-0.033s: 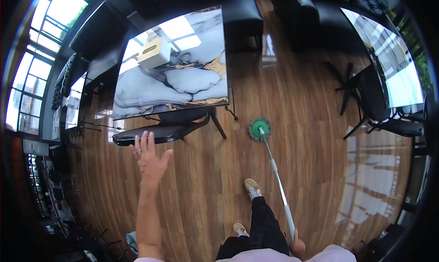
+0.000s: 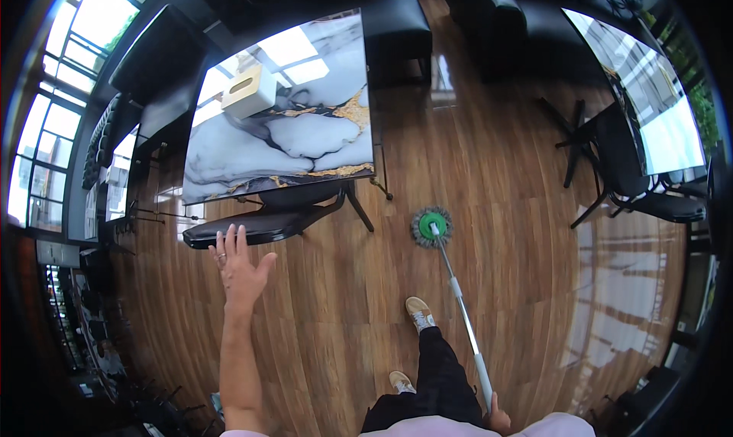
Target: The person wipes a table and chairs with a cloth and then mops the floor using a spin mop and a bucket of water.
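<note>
My right hand is closed round the handle end of a round spin mop at the lower right. Its long silver and white pole slants forward to the mop's green disc with a grey fringe, which rests on the wooden floor. At the left, my left hand is stretched out with fingers spread, holding nothing. Its fingertips overlap the near edge of a black chair; whether they touch it, I cannot tell. The chair stands against a marble-patterned table, with the mop head to the right of it.
A white tissue box sits on the marble table. Black padded seats line the back. Another glossy table with a black chair stands at the right. Shiny wooden floor surrounds my feet; windows are at the far left.
The mop head lies slightly nearer to me. My left hand appears a little farther left, and the table and chairs have shifted slightly left in view. Both grips look the same.
</note>
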`<state>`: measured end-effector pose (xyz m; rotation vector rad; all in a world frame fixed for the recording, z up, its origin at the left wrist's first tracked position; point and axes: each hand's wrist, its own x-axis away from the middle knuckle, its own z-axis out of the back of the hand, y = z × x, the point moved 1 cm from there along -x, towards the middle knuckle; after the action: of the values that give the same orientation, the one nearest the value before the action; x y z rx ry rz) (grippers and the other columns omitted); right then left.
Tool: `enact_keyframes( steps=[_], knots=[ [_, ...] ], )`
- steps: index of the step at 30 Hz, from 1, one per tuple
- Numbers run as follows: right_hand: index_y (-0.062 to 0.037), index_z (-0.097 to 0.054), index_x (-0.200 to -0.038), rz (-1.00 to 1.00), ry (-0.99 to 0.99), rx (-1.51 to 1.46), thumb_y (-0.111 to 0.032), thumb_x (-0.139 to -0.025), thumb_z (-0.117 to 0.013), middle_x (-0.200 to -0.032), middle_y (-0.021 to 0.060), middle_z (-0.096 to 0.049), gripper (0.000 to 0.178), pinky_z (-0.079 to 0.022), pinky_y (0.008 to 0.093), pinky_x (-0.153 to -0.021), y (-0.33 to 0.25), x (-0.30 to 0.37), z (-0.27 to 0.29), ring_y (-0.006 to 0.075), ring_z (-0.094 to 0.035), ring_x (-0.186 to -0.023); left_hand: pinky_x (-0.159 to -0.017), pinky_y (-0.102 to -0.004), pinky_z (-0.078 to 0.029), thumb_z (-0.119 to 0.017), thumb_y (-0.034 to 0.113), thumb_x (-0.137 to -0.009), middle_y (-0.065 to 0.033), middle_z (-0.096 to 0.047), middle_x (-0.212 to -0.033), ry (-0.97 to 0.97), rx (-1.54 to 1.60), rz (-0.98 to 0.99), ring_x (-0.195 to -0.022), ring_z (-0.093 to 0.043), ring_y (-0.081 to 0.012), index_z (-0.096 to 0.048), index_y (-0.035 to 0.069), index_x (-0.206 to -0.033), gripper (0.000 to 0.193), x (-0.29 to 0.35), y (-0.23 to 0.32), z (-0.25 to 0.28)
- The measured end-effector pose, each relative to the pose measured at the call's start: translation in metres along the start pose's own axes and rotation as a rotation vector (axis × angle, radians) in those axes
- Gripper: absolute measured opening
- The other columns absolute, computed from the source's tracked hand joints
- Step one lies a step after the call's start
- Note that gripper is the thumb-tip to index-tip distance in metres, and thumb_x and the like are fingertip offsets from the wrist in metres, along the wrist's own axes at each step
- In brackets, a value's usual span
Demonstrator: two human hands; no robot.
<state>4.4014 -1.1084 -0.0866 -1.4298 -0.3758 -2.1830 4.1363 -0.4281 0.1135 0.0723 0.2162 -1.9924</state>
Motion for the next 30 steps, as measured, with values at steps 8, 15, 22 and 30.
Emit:
enact_keyframes(
  steps=[8,15,22,30],
  knots=[
    [-0.0308,-0.002,-0.16,0.142,0.119,-0.219,-0.02,-0.089,-0.056,-0.107,0.0263,-0.068,0.09,-0.051,0.0558,-0.087,-0.167,-0.186,0.103,0.045,-0.067,-0.099,-0.12,-0.0604,-0.009,-0.06,0.044,-0.096,-0.009,-0.048,-0.142,-0.006,-0.115,-0.042,-0.14,-0.032,-0.0374,-0.051,0.011,-0.138,0.055,-0.013,-0.02,-0.039],
    [-0.0188,-0.015,-0.159,0.274,0.375,-0.249,-0.015,-0.087,-0.056,-0.116,0.0269,-0.066,0.083,-0.052,0.053,-0.091,-0.377,-0.343,0.302,0.0427,-0.065,-0.108,-0.119,-0.061,-0.012,-0.059,0.051,-0.095,-0.0068,-0.052,-0.136,0.061,-0.083,-0.073,-0.137,-0.036,-0.0369,-0.057,0.012,-0.131,0.053,-0.02,-0.015,-0.06],
    [-0.0283,-0.002,-0.16,0.069,0.029,-0.212,-0.011,-0.087,-0.055,-0.107,0.0259,-0.069,0.093,-0.051,0.0552,-0.085,-0.154,-0.147,0.061,0.0446,-0.067,-0.097,-0.119,-0.0602,-0.01,-0.056,0.055,-0.096,-0.0054,-0.052,-0.136,0.088,-0.107,-0.052,-0.139,-0.033,-0.0363,-0.056,0.013,-0.131,0.055,-0.005,-0.038,-0.051],
    [-0.0257,-0.007,-0.16,-0.114,-0.045,-0.181,-0.019,-0.086,-0.058,-0.1,0.0292,-0.069,0.09,-0.052,0.0579,-0.082,-0.031,0.024,-0.109,0.0468,-0.068,-0.092,-0.12,-0.0574,-0.013,-0.062,0.04,-0.094,-0.0141,-0.038,-0.155,0.147,0.111,-0.116,-0.147,-0.026,-0.04,-0.046,0.01,-0.147,0.063,0.032,-0.003,-0.044]
  ],
)
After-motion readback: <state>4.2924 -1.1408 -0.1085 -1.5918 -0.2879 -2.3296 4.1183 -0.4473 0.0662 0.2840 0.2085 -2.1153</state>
